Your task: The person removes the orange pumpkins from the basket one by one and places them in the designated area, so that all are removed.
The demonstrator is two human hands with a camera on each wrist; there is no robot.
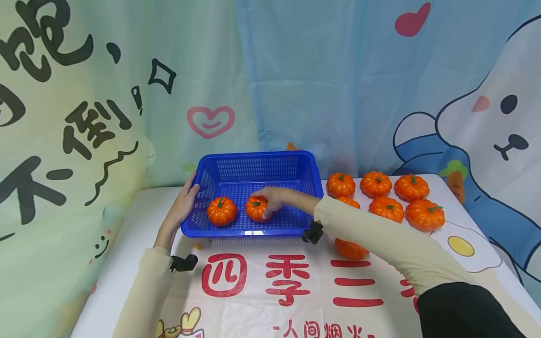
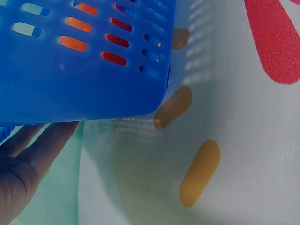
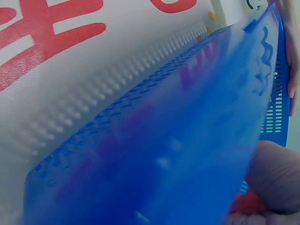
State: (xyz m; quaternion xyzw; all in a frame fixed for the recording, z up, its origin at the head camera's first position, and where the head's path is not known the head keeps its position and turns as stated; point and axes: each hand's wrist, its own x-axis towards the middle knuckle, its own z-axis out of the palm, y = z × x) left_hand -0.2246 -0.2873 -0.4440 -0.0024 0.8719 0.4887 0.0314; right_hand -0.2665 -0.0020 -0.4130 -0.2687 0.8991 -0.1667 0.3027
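A blue plastic basket (image 1: 253, 233) with slotted walls stands near the back of the table. My left hand (image 1: 184, 199) touches its left rim from outside; in the left wrist view the fingers (image 2: 49, 143) look fairly straight and their tips are hidden behind the rim. My right hand (image 1: 272, 199) is inside the basket and grips a small orange pumpkin (image 1: 255, 209) from its right side. A second pumpkin (image 1: 221, 211) sits to the left on the basket floor. In the right wrist view the basket wall (image 3: 140, 154) covers most of the held pumpkin.
Several more orange pumpkins (image 1: 386, 209) are grouped on the table right of the basket. One pumpkin (image 1: 352, 249) lies nearer the front, partly behind my right sleeve (image 1: 380, 239). A printed cloth (image 1: 253, 314) covers the tabletop; a curtain (image 1: 296, 94) hangs behind.
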